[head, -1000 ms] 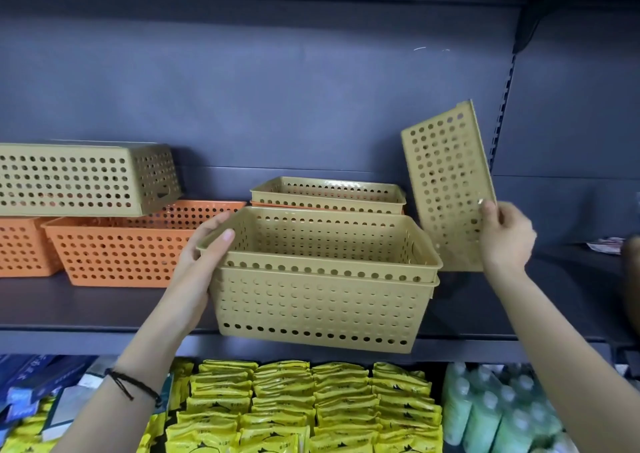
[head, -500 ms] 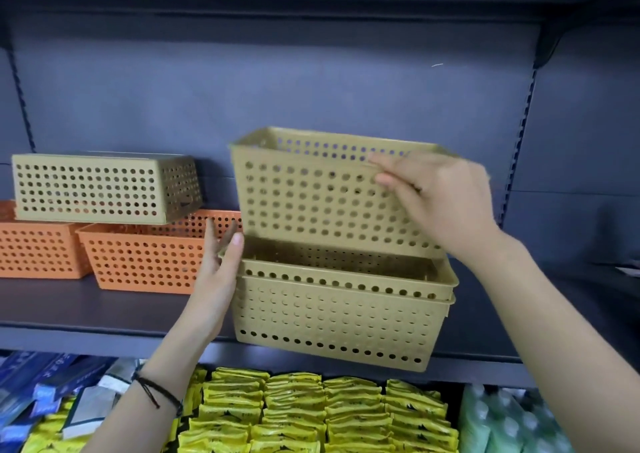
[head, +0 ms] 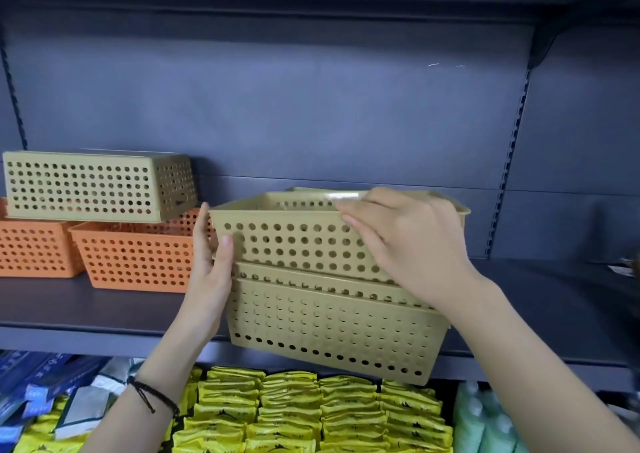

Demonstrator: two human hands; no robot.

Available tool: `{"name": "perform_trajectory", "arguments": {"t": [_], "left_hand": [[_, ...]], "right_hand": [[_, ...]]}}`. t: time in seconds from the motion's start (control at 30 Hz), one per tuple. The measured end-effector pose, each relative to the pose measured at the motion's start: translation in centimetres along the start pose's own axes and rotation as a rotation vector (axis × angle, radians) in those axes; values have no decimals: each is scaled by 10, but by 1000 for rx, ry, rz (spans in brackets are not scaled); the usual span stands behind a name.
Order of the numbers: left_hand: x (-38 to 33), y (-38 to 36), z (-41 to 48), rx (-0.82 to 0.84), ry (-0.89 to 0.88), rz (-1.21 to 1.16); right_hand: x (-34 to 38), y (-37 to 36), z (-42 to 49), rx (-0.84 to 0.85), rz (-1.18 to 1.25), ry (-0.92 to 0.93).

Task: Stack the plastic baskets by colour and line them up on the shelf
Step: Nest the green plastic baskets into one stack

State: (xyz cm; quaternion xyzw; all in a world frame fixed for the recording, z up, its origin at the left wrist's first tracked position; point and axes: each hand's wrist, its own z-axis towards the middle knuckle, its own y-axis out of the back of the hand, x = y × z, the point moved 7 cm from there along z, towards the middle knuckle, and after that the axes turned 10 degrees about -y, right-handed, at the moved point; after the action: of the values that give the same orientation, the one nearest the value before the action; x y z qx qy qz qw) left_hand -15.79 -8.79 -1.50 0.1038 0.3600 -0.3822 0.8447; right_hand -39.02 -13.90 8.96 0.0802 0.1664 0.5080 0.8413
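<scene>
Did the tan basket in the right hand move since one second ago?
Yes. The tan basket came left from beside the shelf upright and down into the tan stack, gripped by the right hand.

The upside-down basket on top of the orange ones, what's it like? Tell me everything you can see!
The upside-down basket is a tan, plastic-looking box with rows of round holes in its sides. Its flat bottom faces up and its open side faces down. It rests across two orange baskets, at the left of the dark shelf, close to the back wall. It sits slightly askew, and orange shows through some of its holes. No hand touches it.
</scene>
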Motion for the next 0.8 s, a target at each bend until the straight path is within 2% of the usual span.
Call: {"name": "perform_trajectory", "arguments": {"t": [0.27,0.47,0.57,0.63,0.7,0.73,0.8], "left_hand": [[-4,-2,1,55,-75,50],[-2,-22,-2,81,-94,9],[-4,-33,-2,133,-114,8],[-5,-33,-2,154,-122,33],[-3,-30,0,171,-122,44],[-2,-28,1,172,-123,48],[0,-22,4,163,-133,61]], "right_hand": [[4,-15,-37,152,31,-107],[-8,-20,-56,167,-116,-128],[-19,-18,-56,249,-107,-204],[-24,-13,-52,336,-26,-271],[-37,-2,-41,438,155,-432],[-48,4,-34,443,248,-516],[-84,11,-19,350,392,-686]]}}
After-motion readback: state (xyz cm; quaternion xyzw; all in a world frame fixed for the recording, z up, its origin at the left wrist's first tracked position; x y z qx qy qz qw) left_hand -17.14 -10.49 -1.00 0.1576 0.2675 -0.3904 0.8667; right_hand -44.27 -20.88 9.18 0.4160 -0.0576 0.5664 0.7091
